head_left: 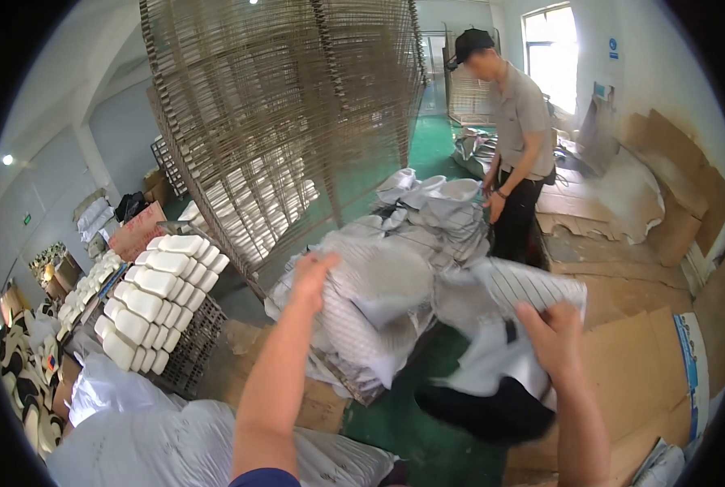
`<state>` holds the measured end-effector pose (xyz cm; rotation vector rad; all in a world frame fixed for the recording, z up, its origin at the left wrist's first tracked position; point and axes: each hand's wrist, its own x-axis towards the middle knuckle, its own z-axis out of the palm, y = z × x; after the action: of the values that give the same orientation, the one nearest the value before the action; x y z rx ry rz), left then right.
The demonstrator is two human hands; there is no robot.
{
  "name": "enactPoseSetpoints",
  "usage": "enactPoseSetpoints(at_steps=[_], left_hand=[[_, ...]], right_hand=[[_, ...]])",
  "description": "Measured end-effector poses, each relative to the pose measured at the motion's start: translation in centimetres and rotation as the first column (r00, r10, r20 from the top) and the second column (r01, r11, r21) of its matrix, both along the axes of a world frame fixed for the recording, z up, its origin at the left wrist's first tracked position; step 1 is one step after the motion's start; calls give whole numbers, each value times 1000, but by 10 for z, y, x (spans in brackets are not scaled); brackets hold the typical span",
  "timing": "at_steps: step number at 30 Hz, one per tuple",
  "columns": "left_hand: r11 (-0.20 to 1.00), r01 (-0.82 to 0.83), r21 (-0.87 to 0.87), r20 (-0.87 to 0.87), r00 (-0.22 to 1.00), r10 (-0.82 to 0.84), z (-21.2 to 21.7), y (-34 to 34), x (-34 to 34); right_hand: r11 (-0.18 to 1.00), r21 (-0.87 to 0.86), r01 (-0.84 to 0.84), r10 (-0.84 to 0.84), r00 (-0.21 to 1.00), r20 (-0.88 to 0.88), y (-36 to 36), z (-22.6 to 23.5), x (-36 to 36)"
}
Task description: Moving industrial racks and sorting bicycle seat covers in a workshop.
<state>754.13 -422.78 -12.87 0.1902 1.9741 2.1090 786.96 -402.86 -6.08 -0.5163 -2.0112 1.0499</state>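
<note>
My left hand (312, 280) is closed on the edge of a pale grey-white striped fabric cover (342, 321), in front of a heap of similar covers. Further right, my right hand (550, 333) pinches a white fabric piece with thin dark stripes (537, 284). Below that hand hangs white cloth with a black part (492, 410), blurred by motion. Pale fabric spans the space between my hands; whether it is one cover or two I cannot tell. The heap of grey-white covers (439, 215) lies just beyond.
White foam pillow-shaped blocks (163, 296) stand stacked at left. A tall wire rack (281, 105) rises behind the heap. A co-worker (516, 122) stands at the heap's far right. Flattened cardboard (630, 357) covers the right side; grey plastic bags (159, 442) lie at lower left.
</note>
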Motion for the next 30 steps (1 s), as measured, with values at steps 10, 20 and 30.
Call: enactPoseSetpoints(at_steps=[10, 20, 30], left_hand=[[830, -549, 99, -185, 810, 557, 42, -147, -127], [907, -418, -48, 176, 891, 419, -141, -175, -7], [921, 375, -108, 288, 898, -332, -175, 148, 262]], right_hand=[[938, 142, -315, 279, 933, 228, -130, -66, -334], [800, -386, -459, 593, 701, 396, 21, -287, -35], [618, -513, 596, -434, 802, 410, 60, -248, 486]])
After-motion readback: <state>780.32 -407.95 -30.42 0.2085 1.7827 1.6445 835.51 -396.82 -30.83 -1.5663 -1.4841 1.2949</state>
